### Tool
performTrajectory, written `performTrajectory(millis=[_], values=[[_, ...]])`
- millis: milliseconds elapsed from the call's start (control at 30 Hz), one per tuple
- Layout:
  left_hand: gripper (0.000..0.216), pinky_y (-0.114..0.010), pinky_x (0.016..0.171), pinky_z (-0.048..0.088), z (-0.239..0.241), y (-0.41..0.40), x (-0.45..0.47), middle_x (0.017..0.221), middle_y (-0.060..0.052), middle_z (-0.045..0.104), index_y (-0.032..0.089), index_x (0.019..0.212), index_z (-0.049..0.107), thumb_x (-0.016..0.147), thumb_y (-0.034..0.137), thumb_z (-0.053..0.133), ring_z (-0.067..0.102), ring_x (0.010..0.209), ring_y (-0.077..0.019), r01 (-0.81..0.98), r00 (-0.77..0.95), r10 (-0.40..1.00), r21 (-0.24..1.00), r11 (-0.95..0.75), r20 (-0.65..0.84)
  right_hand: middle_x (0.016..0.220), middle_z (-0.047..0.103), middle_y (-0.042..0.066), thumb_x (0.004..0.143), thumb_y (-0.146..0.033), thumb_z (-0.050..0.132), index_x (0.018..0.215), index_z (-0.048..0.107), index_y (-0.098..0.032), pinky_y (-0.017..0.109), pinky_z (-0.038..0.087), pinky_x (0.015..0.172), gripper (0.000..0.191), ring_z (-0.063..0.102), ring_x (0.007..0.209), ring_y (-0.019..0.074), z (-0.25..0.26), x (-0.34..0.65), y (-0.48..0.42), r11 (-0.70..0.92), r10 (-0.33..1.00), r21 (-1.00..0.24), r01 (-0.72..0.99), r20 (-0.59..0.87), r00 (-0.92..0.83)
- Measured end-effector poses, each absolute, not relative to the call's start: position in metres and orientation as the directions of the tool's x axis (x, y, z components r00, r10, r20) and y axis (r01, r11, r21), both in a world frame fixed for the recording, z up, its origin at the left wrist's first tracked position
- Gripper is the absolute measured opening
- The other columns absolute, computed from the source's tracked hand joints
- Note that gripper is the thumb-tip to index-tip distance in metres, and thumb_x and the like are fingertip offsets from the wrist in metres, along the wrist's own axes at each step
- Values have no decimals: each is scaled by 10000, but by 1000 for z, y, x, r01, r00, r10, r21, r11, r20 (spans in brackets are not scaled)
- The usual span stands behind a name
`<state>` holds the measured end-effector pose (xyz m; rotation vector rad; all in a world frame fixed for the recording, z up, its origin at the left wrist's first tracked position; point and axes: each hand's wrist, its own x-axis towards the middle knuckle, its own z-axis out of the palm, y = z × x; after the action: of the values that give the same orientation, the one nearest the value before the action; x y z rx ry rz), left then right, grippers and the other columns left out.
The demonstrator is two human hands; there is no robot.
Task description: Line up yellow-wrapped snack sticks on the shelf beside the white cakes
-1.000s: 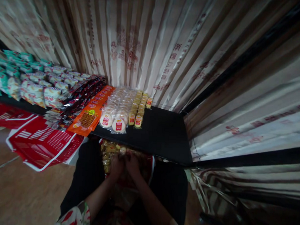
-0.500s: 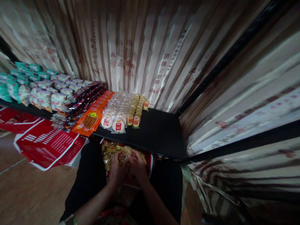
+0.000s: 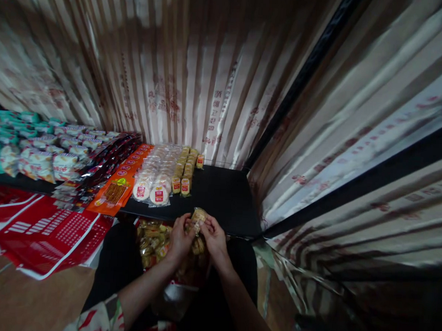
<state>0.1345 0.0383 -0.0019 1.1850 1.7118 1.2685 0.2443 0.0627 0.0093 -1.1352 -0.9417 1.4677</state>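
Note:
My left hand (image 3: 181, 239) and my right hand (image 3: 215, 239) pinch a clear-wrapped biscuit packet (image 3: 198, 216) between them, above the shelf's front edge. Below them, between my knees, a bag of wrapped biscuits (image 3: 152, 240) is filled with similar yellowish packets; my forearms hide part of it. On the black shelf (image 3: 223, 195) ahead, small yellow biscuit packets (image 3: 185, 186) stand in rows with red labels facing me. One more yellow packet sits at the back right of these rows.
Left of the yellow rows lie round white cracker packs (image 3: 159, 194), an orange snack bag (image 3: 115, 192), dark shiny packs (image 3: 96, 162), and white (image 3: 65, 166) and teal packs (image 3: 10, 132). Red bags (image 3: 53, 231) hang or lie below. Pleated curtains (image 3: 195, 86) and black poles (image 3: 301, 76) enclose the shelf.
My hands have risen out of the bag of biscuits, bringing up one packet in my fingers. The view has shifted, so the shelf and its goods sit lower and further left.

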Motion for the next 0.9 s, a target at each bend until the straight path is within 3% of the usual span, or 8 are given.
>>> performTrajectory(millis=[167, 300, 400, 567, 767, 900], values=[[352, -250, 689, 484, 4, 52, 145, 948, -77, 624, 150, 1013, 577, 674, 243, 599, 584, 793, -132, -58, -255, 956, 990, 131, -142, 781, 672, 13, 564, -426, 747, 847, 581, -190, 250, 502, 629, 404, 639, 674, 146, 10, 262, 77, -248, 957, -897, -365, -286, 54], [336, -216, 608, 462, 18, 52, 151, 798, -31, 642, 157, 949, 589, 634, 266, 629, 578, 676, -112, -214, -147, 957, 953, 216, -250, 728, 659, -8, 565, -414, 758, 949, 534, -204, 244, 503, 600, 492, 635, 636, 137, 11, 271, 83, -244, 943, -870, -428, -315, 104], [386, -196, 553, 434, 23, 52, 157, 709, 6, 613, 160, 997, 568, 640, 294, 630, 544, 583, -87, -210, -135, 944, 940, 270, -302, 737, 661, -11, 587, -406, 747, 1033, 508, -212, 256, 514, 629, 543, 637, 651, 137, 10, 275, 85, -235, 945, -872, -429, -308, 110], [485, -181, 500, 402, 17, 62, 167, 847, -12, 599, 150, 1033, 544, 582, 274, 672, 519, 553, -60, -196, -260, 905, 936, 293, -337, 753, 660, -7, 607, -421, 726, 1043, 524, -204, 243, 510, 636, 527, 634, 672, 132, 7, 280, 88, -265, 941, -878, -398, -325, 90], [376, -179, 509, 392, 13, 72, 174, 671, 21, 581, 135, 911, 597, 563, 248, 684, 510, 530, -67, -169, -221, 898, 922, 348, -379, 800, 667, 9, 620, -428, 714, 1043, 533, -196, 246, 508, 661, 515, 642, 731, 145, 2, 288, 92, -248, 947, -891, -380, -305, 98], [336, -176, 510, 392, 11, 74, 181, 669, 28, 578, 144, 884, 593, 578, 261, 667, 497, 526, -64, -150, -239, 917, 945, 291, -320, 803, 669, 17, 601, -429, 714, 1042, 537, -190, 254, 505, 657, 532, 642, 732, 153, 0, 290, 98, -250, 941, -898, -362, -314, 128]])
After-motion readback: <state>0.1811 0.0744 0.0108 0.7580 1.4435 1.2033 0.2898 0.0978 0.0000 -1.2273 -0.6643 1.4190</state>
